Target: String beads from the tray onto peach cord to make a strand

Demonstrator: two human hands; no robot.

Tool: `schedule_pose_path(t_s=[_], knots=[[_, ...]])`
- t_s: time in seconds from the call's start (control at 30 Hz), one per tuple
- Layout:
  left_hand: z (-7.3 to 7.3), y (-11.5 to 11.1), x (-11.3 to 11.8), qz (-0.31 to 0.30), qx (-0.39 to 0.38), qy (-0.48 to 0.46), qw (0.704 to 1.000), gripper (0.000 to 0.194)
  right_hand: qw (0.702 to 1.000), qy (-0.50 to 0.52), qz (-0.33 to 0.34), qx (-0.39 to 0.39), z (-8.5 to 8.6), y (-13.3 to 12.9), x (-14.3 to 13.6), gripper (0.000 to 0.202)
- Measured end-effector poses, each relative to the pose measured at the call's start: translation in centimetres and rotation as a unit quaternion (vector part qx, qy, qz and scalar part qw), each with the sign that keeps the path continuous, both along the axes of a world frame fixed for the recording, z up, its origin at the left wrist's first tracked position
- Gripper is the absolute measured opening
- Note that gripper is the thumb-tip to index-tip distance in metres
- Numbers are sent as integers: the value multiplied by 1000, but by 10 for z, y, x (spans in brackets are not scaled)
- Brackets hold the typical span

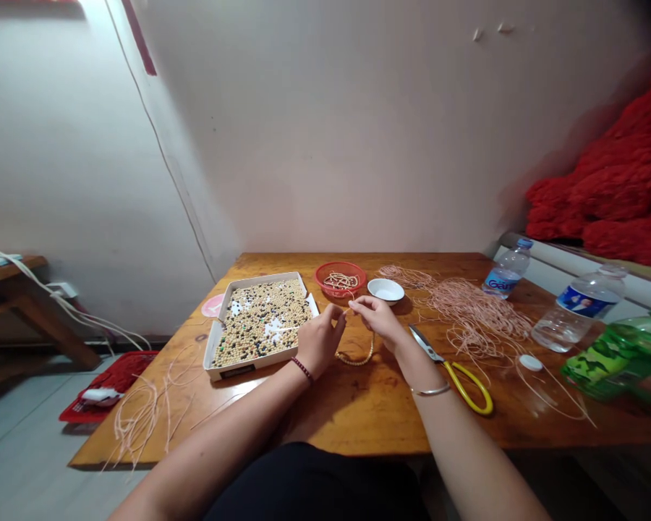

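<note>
Above the middle of the wooden table, my left hand [321, 334] and my right hand [377, 318] are close together, each with fingers pinched. Between the fingertips runs a thin pinkish cord [349, 311]. A strand of pale beads [364, 359] hangs from it in a loop below my hands, partly hidden by the left one. Just left of my left hand lies a white box [210, 354] of loose beads, mostly pale yellow with dark and coloured ones among them. Beyond my hands stand a red basket [341, 265] holding beaded strands and a white bowl [385, 298].
Scissors [469, 387] with yellow handles lie beside my right forearm. A tangle of pink cord [477, 307] spreads at right, near clear bottles [575, 307], a green bottle [618, 354] and a white cap [531, 362]. Loose cords [141, 416] lie at the front left corner.
</note>
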State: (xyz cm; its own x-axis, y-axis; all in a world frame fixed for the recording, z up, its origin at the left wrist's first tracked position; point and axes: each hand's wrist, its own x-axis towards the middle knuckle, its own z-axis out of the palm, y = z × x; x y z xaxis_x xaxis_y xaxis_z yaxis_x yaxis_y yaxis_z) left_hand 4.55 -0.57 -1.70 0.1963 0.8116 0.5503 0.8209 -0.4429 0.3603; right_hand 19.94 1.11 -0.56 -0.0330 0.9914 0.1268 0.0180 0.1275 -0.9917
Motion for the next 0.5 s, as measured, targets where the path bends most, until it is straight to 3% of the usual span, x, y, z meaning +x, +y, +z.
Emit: schedule_pose_path(t_s=[0.17,0.3,0.5], knots=[[2,2,-1,-70,-17,-120,990,13,999,33,2,-16,-2,1,1,36],[2,5,1,-155,-43,-260,952,15,998,65,1,-23,-1,1,1,36],[-3,9,4,-169,-46,-344,923,18,995,95,-3,-30,1,1,1,35]])
